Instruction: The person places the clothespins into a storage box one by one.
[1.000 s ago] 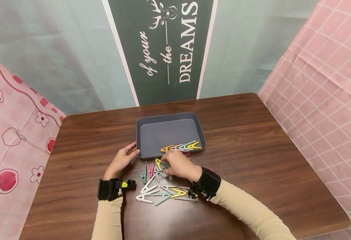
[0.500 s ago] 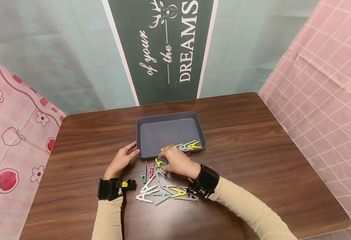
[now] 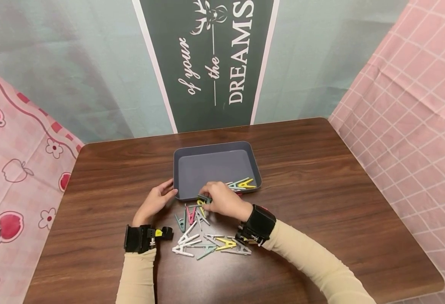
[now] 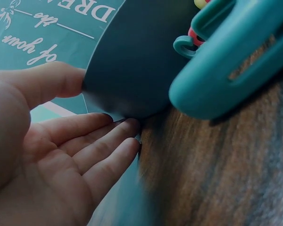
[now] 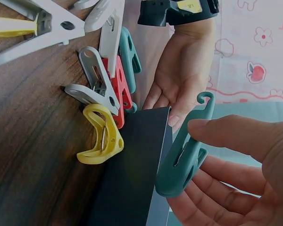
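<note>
In the head view my right hand [image 3: 226,200] is at the front rim of a grey tray [image 3: 207,164]. Between its thumb and fingers it pinches a dark green clothespin [image 5: 179,165], which overlaps the tray's edge in the right wrist view. My left hand [image 3: 155,204] touches the tray's front left corner, thumb and straight fingers against the outer wall [image 4: 127,70]. Just outside the tray lie a yellow clothespin [image 5: 104,136], a grey one [image 5: 98,80], a pink one [image 3: 190,215] and another green one [image 3: 181,222].
Inside the tray, light blue and yellow clothespins [image 3: 241,184] lie along the front right, partly hidden by my right hand. Nearer me on the wooden table [image 3: 321,190] are white clothespins [image 3: 186,245], a yellow one [image 3: 226,243] and several others. Curtains stand behind and at both sides.
My right hand has lifted the green clothespin from the pile and moved it slightly up and left to the tray's front rim. The left hand has stayed at the corner.
</note>
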The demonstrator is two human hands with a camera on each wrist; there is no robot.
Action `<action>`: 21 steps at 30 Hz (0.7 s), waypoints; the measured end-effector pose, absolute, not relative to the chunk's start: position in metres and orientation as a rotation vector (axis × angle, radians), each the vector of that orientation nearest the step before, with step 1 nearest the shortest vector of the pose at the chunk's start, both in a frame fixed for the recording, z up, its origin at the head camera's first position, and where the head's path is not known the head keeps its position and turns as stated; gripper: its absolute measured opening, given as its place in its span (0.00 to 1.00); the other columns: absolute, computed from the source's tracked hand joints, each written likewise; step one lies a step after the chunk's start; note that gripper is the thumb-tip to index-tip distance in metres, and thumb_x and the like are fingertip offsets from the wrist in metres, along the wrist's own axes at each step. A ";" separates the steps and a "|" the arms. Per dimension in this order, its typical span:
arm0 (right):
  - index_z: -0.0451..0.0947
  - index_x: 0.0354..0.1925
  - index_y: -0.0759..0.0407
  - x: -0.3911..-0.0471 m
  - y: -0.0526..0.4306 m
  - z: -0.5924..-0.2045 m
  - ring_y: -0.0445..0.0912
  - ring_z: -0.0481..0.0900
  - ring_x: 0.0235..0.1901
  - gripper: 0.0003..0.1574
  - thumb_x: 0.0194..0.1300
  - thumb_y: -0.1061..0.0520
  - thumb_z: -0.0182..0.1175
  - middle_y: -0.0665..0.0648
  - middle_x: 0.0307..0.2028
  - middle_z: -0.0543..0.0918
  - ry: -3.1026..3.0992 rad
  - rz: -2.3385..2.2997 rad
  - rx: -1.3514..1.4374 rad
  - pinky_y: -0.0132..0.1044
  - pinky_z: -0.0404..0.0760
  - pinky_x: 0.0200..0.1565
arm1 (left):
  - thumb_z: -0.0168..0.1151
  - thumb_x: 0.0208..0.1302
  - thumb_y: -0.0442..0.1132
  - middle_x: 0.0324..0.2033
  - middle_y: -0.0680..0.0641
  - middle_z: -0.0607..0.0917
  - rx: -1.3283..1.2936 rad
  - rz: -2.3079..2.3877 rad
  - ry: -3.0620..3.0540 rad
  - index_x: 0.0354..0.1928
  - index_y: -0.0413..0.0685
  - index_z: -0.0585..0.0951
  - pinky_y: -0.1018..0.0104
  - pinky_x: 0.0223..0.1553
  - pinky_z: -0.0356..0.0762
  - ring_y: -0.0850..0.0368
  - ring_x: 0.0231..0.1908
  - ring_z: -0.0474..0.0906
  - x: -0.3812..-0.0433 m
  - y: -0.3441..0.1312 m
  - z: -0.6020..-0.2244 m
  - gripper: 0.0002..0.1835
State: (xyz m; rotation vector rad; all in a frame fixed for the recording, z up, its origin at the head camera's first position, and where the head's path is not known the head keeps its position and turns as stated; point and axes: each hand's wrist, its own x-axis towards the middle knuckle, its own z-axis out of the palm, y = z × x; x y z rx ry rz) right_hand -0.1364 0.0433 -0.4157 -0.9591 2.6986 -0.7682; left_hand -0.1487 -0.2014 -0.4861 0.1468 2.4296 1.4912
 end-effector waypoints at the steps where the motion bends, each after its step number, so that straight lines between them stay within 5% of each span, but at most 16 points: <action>1: 0.83 0.44 0.63 -0.137 0.043 -0.415 0.45 0.81 0.36 0.19 0.53 0.58 0.71 0.56 0.37 0.85 2.696 -0.768 -0.959 0.30 0.80 0.39 | 0.52 0.72 0.38 0.68 0.30 0.66 0.147 1.491 2.430 0.71 0.30 0.57 0.49 0.66 0.67 0.38 0.67 0.66 -0.149 -0.201 -0.486 0.31; 21: 0.83 0.44 0.62 -0.168 0.039 -0.407 0.47 0.83 0.36 0.18 0.54 0.58 0.71 0.58 0.36 0.86 2.690 -0.888 -0.904 0.32 0.82 0.41 | 0.52 0.72 0.39 0.69 0.32 0.65 0.095 1.496 2.421 0.72 0.33 0.57 0.49 0.67 0.65 0.40 0.68 0.66 -0.149 -0.200 -0.488 0.32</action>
